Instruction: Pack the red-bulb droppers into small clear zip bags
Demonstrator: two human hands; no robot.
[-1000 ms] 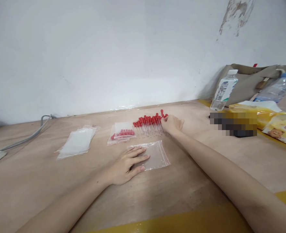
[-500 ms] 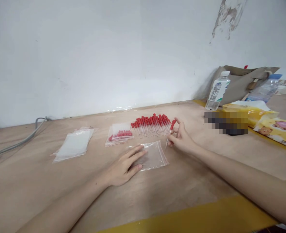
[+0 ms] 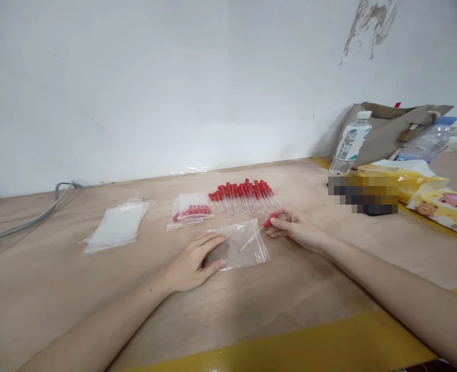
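A clear zip-lock bag lies flat on the table, its zip edge to the right. My left hand rests on the bag's left part, fingers stretched and thumb apart. Between the fingertips of my right hand is the red bulb of a glass dropper. Its thin tube slants down to the left over the bag; whether it is inside or on top I cannot tell. Just behind is a row of red-bulbed droppers, tubes toward me. Left of them lie filled bags with several droppers in them.
A stack of flat bags lies on the left, near a grey cable. At the right stand a water bottle, a grey handbag and a yellow packet. A white wall rises behind the table.
My right hand has tipped the dropper from nearly upright to a low slant, bringing its tube left over the bag. My left hand stays on the bag.
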